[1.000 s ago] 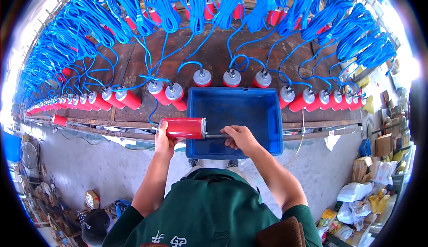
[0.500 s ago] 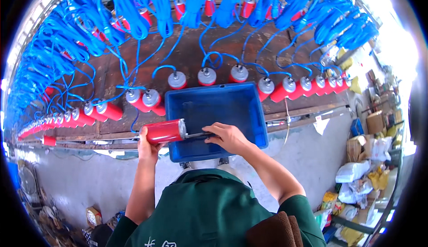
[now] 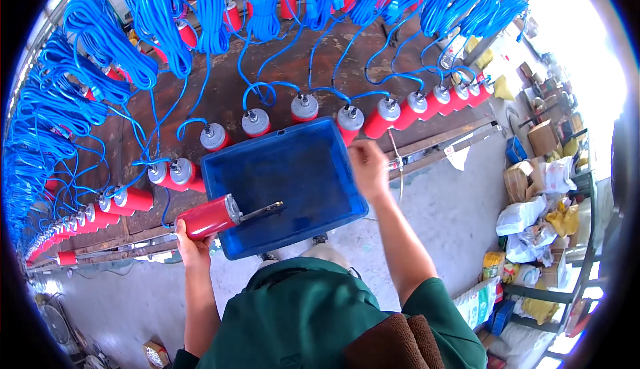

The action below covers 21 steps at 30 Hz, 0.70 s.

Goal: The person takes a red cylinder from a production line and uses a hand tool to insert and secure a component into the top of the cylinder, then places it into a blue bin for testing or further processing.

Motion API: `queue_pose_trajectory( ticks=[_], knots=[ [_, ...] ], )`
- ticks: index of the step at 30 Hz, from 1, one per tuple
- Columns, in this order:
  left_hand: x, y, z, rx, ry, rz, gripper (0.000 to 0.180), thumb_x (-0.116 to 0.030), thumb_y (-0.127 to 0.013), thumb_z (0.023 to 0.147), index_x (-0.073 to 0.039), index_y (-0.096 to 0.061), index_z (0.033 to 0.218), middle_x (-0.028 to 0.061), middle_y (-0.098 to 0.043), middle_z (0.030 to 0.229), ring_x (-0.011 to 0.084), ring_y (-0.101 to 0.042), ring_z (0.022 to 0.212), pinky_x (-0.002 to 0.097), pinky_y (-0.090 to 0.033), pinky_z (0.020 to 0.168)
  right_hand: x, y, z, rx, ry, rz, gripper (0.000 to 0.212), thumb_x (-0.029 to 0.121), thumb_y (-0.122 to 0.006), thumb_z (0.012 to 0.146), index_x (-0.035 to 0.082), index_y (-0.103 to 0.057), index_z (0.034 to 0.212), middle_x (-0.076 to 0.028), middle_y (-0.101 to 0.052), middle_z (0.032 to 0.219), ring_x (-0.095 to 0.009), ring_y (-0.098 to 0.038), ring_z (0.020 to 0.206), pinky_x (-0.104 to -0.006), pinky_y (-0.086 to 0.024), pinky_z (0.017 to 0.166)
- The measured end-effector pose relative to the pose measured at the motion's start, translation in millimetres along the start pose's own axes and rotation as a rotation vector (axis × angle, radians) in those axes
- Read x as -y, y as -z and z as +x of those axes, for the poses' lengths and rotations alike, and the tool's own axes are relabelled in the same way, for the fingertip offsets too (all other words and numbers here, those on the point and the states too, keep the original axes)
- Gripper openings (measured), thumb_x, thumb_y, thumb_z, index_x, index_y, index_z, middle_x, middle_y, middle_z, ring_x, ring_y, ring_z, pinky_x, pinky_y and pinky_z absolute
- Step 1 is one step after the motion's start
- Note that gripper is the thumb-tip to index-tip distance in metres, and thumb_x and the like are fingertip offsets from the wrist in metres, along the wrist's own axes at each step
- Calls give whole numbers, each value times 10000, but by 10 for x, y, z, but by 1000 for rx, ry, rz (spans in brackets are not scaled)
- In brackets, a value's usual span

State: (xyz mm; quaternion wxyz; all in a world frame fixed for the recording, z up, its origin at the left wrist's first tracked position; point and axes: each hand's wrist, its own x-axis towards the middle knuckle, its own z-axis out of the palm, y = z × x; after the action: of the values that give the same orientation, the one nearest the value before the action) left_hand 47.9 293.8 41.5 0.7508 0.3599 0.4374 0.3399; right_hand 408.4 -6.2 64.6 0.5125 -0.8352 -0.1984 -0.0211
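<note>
In my left hand (image 3: 193, 248) is a red cylinder (image 3: 207, 219) with a silver-grey end cap, lying nearly level above the left part of a blue plastic bin (image 3: 297, 236). A thin metal rod (image 3: 261, 212) sticks out of its capped end, over the bin. My left fingers are closed round the cylinder's lower left end. My right hand (image 3: 371, 168) is just beyond the bin's right rim, close to a standing red cylinder (image 3: 349, 126) with a blue cable. Its fingers look curled but are blurred, and whether anything is in them is hidden.
More red cylinders (image 3: 393, 117) with blue cables line the near edge of the brown table (image 3: 293, 66), on both sides of the bin. Bundled blue cables (image 3: 153, 22) hang along the far side. Bags and boxes (image 3: 527, 216) are piled at the right.
My right hand has left the rod and moved right, past the bin's rim. My left hand still holds the cylinder. The whole view has turned and shifted, so the bin appears farther left and tilted.
</note>
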Motion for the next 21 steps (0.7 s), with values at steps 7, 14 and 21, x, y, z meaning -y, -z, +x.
queue_pose_trajectory(
  ticks=[7, 14, 21],
  knots=[
    [42, 41, 49, -32, 37, -60, 724, -619, -729, 968, -116, -532, 1449, 131, -701, 1379, 327, -697, 1273, 498, -611, 1032, -1738, 543, 530, -26, -246, -741, 234, 116, -678, 972, 58, -642, 1196, -220, -653, 1291, -435, -658, 1197, -526, -575, 968],
    [1, 3, 18, -57, 36, -28, 727, -640, -712, 976, -113, -543, 1447, 132, -703, 1376, 338, -695, 1275, 515, -602, 1052, -2017, 421, 804, 109, -332, -816, 318, 41, -638, 940, 74, -598, 1254, -253, -690, 1263, -476, -681, 1147, -576, -566, 991],
    [29, 41, 39, -29, 40, -50, 727, -632, -712, 976, -108, -536, 1449, 140, -685, 1402, 352, -683, 1294, 556, -587, 1068, -1848, 867, 546, 141, -306, -329, 232, 92, -614, 992, 33, -581, 1215, -167, -708, 945, -323, -731, 828, -444, -588, 707]
  ],
)
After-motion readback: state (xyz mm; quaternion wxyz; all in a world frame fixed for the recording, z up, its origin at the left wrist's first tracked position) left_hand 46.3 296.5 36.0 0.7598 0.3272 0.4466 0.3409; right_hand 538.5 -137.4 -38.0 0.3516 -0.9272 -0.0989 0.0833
